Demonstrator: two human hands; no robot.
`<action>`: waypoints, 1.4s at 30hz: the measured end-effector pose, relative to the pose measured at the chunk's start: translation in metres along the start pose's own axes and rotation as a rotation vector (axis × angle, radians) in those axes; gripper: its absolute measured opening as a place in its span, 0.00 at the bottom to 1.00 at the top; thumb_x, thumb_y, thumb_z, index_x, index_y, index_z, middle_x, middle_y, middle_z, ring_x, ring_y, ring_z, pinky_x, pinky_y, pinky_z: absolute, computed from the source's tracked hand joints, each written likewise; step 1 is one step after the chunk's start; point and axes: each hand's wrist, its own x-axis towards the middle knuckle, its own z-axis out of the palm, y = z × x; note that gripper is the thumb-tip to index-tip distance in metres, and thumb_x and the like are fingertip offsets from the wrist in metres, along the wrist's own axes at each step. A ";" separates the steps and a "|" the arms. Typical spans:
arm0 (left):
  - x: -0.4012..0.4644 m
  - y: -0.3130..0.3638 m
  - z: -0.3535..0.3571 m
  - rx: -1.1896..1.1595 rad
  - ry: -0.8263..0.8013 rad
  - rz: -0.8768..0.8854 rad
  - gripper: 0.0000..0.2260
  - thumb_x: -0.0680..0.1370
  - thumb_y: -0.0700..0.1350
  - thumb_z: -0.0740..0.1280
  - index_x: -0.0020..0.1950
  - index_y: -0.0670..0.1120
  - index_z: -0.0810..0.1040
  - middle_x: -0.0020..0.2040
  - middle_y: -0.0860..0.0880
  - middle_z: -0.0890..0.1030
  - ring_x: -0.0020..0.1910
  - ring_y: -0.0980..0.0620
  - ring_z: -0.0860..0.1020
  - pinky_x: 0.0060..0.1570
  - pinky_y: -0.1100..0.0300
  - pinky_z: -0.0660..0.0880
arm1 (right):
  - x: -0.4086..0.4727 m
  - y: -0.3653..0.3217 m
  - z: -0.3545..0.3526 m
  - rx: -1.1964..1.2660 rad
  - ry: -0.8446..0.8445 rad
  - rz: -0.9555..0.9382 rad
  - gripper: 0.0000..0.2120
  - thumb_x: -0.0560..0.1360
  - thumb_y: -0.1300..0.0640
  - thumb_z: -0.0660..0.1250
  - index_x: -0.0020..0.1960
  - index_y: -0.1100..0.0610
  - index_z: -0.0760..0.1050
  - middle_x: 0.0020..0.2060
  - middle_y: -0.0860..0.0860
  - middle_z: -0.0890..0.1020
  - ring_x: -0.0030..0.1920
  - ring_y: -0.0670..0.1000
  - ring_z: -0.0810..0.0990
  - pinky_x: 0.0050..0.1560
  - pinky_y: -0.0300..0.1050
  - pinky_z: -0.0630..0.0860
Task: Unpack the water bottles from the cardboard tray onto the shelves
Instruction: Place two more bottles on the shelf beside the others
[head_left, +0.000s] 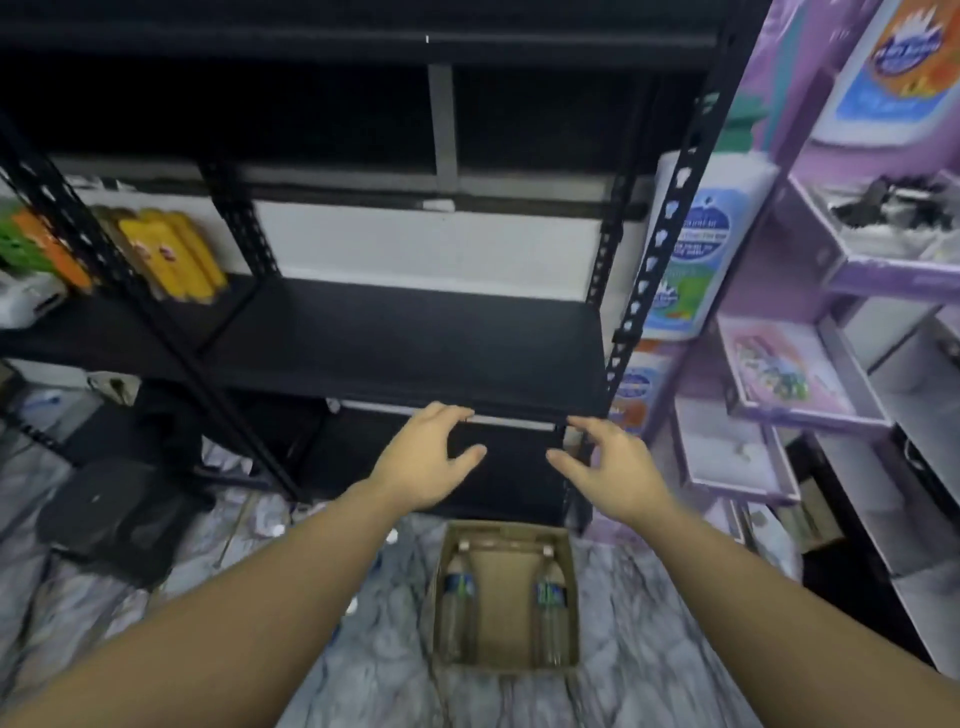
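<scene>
A brown cardboard tray (503, 600) lies on the marble-patterned floor below me. Two clear water bottles lie in it, one along the left wall (457, 605) and one along the right wall (549, 613); a third bottle (503, 545) lies across the far end. A black metal shelf unit stands behind it, with a bare black shelf board (415, 338) at mid height. My left hand (426, 462) and my right hand (608, 467) hover in front of that board's front edge, above the tray. Both hold nothing, with fingers loosely spread.
Yellow and orange packets (166, 254) sit on the neighbouring shelf at left. A dark bag (114, 514) lies on the floor at left. Purple shelving (810, 364) with boxed goods and large white bottles (696, 249) stands close on the right.
</scene>
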 end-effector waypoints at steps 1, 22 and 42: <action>-0.008 -0.011 0.013 -0.013 -0.031 -0.021 0.25 0.81 0.58 0.68 0.77 0.50 0.72 0.71 0.52 0.74 0.70 0.50 0.73 0.68 0.56 0.71 | -0.008 0.009 0.012 0.001 -0.017 0.039 0.32 0.75 0.37 0.73 0.75 0.51 0.74 0.70 0.51 0.79 0.70 0.54 0.77 0.69 0.50 0.74; -0.009 -0.223 0.300 -0.346 -0.326 -0.414 0.14 0.78 0.54 0.74 0.61 0.55 0.76 0.53 0.52 0.82 0.49 0.54 0.81 0.55 0.55 0.80 | -0.009 0.198 0.285 0.077 -0.123 0.504 0.25 0.75 0.42 0.74 0.68 0.49 0.77 0.58 0.48 0.84 0.59 0.52 0.82 0.58 0.49 0.78; 0.074 -0.426 0.671 0.037 -0.288 -0.683 0.46 0.74 0.55 0.76 0.80 0.36 0.55 0.71 0.35 0.65 0.68 0.36 0.71 0.69 0.48 0.69 | 0.105 0.515 0.603 -0.160 -0.144 0.696 0.45 0.76 0.45 0.74 0.80 0.66 0.55 0.72 0.63 0.68 0.71 0.63 0.70 0.72 0.53 0.69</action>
